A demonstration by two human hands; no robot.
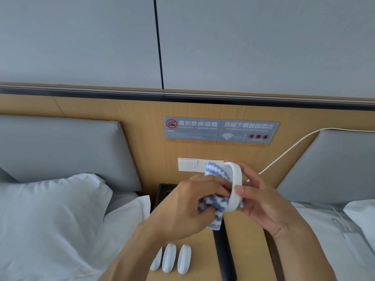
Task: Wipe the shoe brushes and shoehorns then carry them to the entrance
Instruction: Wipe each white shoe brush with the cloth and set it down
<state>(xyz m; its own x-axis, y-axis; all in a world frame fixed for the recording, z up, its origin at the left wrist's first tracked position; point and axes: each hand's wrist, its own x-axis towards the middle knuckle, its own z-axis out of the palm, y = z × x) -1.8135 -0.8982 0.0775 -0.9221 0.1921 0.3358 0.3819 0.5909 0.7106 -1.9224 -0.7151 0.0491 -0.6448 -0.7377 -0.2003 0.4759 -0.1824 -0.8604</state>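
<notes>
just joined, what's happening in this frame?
A person stands at a wooden nightstand between two beds. The right hand holds up a white oval shoe brush while the left hand presses a blue-and-white striped cloth against it, wiping. Three white shoehorns lie side by side on the nightstand below, not being handled.
</notes>
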